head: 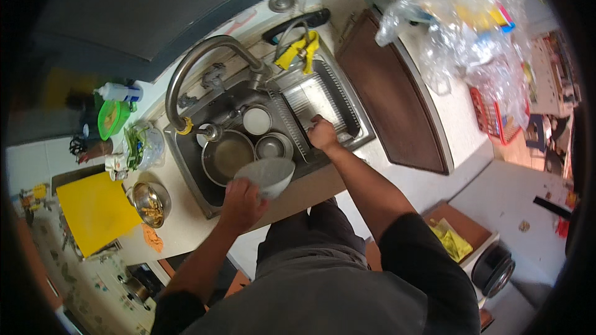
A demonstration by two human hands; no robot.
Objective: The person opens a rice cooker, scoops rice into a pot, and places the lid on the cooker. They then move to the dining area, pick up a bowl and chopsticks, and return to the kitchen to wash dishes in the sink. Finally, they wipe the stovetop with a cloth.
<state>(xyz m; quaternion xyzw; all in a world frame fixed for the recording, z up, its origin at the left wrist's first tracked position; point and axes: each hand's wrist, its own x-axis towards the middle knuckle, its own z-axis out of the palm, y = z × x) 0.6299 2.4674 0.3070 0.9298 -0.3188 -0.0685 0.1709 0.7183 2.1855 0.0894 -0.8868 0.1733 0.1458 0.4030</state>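
Observation:
My left hand grips the rim of a white bowl, which is tilted above the front edge of the steel sink. Below and behind the bowl, a large metal pot with cloudy liquid stands in the left basin beside a small white bowl and stacked round bowls. My right hand is at the near side of the ribbed drying rack in the right basin. Its fingers are curled; whether they hold the rack's edge is not clear. The curved faucet arches over the left basin.
On the left counter stand a metal bowl with food scraps, a yellow cutting board, an orange cloth and a bag of greens. Yellow gloves hang behind the rack. Plastic bags and a red basket occupy the right counter.

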